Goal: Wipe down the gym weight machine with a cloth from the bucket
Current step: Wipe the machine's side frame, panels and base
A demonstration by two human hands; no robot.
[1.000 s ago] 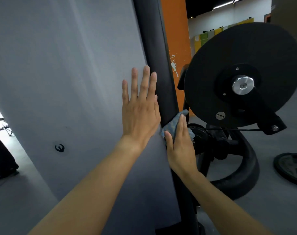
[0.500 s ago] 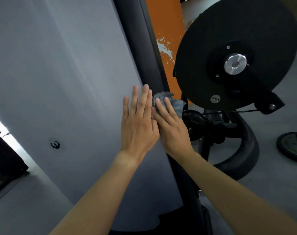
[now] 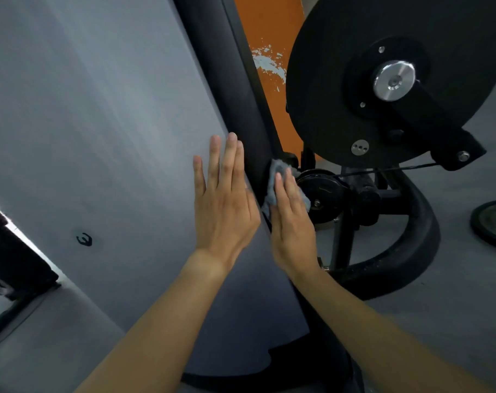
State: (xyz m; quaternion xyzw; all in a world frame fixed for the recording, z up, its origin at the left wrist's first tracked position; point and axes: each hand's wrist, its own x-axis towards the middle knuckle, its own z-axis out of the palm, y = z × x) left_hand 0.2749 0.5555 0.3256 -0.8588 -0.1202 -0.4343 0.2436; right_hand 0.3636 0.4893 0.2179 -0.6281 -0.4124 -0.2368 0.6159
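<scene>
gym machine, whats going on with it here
A person is wiping down the machine. The right hand presses a grey cloth flat against the edge of the black upright post. The left hand rests open on the grey panel beside it. The big black disc hangs to the right, apart from both hands. No bucket is in view.
</scene>
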